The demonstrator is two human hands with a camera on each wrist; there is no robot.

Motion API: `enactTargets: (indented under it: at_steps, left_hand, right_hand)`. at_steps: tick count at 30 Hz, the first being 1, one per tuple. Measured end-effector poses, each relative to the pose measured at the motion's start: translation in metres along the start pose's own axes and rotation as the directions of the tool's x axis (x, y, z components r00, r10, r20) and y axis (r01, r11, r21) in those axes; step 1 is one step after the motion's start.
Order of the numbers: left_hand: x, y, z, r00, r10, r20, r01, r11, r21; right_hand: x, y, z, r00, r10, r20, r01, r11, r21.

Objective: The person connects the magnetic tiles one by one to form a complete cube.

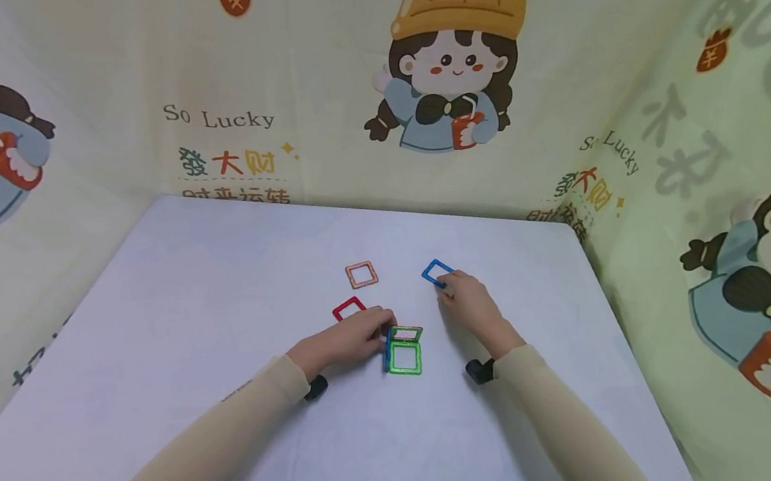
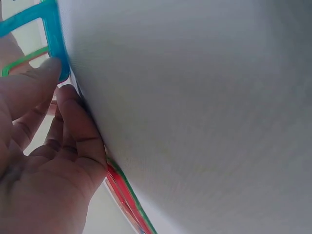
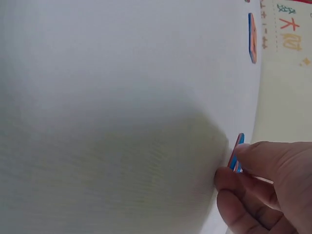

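Right grip (image 1: 469, 300) pinches a blue square (image 1: 428, 267) by its near corner, left grip (image 1: 350, 338) a standing blue tile (image 1: 388, 353)

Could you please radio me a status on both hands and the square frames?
Left hand holding upright blue frame, green frames adjoining. Right hand pinching second blue frame. Head view: left hand partly blocks red frame.

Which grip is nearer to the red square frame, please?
Left. The left grip is just at the near side of the red square frame, partly hiding it; the right grip is farther away, rightward, holding a blue square frame.
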State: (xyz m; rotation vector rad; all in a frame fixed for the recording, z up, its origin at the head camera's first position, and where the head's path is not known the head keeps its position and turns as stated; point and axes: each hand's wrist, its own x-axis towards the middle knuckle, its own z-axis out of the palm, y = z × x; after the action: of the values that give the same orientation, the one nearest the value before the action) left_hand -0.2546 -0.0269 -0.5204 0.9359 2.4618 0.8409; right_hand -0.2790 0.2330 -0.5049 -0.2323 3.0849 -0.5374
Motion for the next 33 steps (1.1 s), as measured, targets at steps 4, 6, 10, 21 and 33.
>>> enactTargets:
  at_steps: [4,6,10,21,33]
  left_hand:
    - [0.0,-0.001,0.0,1.0,0.007,0.003,-0.007,1.0,0.011]
    - [0.0,-0.002,0.001,1.0,0.009,0.005,-0.009,1.0,0.017]
    - [-0.001,0.0,0.0,1.0,0.009,0.009,-0.009,1.0,0.021]
    - [-0.003,0.002,-0.002,1.0,0.014,0.013,-0.014,1.0,0.008]
    - [-0.001,0.002,-0.004,1.0,0.007,0.027,-0.007,1.0,-0.006]
  right_hand:
    - [0.001,0.001,-0.002,0.999,0.031,-0.014,-0.031,0.999,-0.039]
    - [-0.001,0.003,-0.002,0.998,0.05,-0.031,-0.052,0.996,-0.071]
    - [-0.005,0.007,-0.002,0.995,0.053,-0.079,-0.063,0.99,-0.127]
    - [-0.013,0.012,-0.01,0.995,0.047,-0.082,-0.049,0.999,-0.016]
    - [-0.022,0.02,-0.022,0.995,0.045,-0.093,-0.039,0.997,0.066]
